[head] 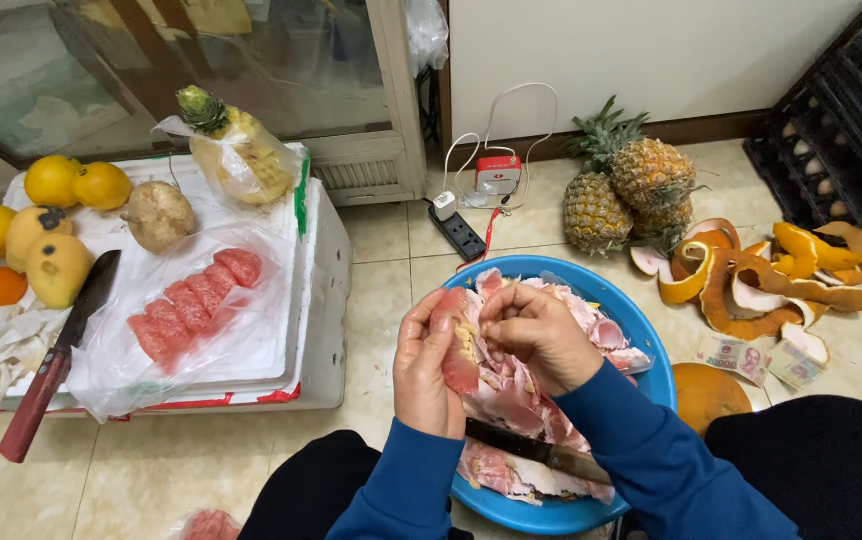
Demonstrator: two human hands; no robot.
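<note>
while the left hand [423, 368] cradles a pink pomelo segment [458, 345] over the blue basin [641, 330], the right hand [536, 335] pinches its membrane. a hard tug could tear the flesh; the knife [536, 452] lying across the basin under the wrists could nick a forearm.

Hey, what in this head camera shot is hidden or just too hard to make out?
- Pink fruit segment: its far side is covered by the left hand and right hand.
- Knife across the blue basin: its handle end is hidden under the left sleeve.
- Blue basin: the near rim is cut off by the bottom edge.
- Black crate: cut off by the right edge, contents too dark to tell.
</note>
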